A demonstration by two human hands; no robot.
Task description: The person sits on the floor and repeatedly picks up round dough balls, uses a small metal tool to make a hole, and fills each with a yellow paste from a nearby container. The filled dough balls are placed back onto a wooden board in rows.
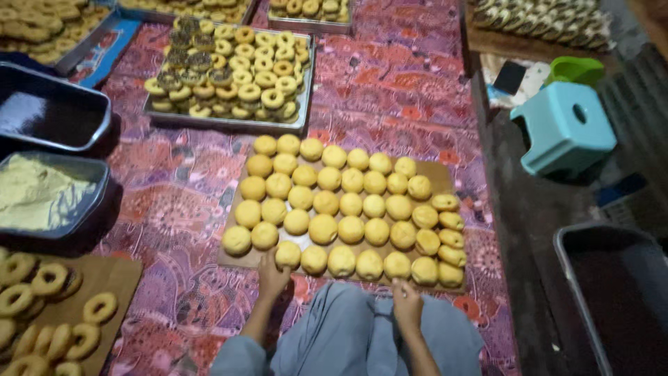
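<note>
Dozens of round buns [350, 204] sit in rows on a brown board [438, 174] on the patterned cloth [390, 90]. The left hand [272, 276] has its fingers on a front-row bun [287, 254]; the right hand [406, 302] is clenched at the board's edge, holding nothing I can see. Lifting that bun looks like the step in hand; it calls for a soft grip. Ring doughnuts [52, 306] lie left.

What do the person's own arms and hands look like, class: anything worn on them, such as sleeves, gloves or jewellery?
Both the left hand and right hand are bare, with no gloves. Forearms are uncovered; no sleeves show. No ring, watch or bracelet is visible, though the picture is rather blurry.
</note>
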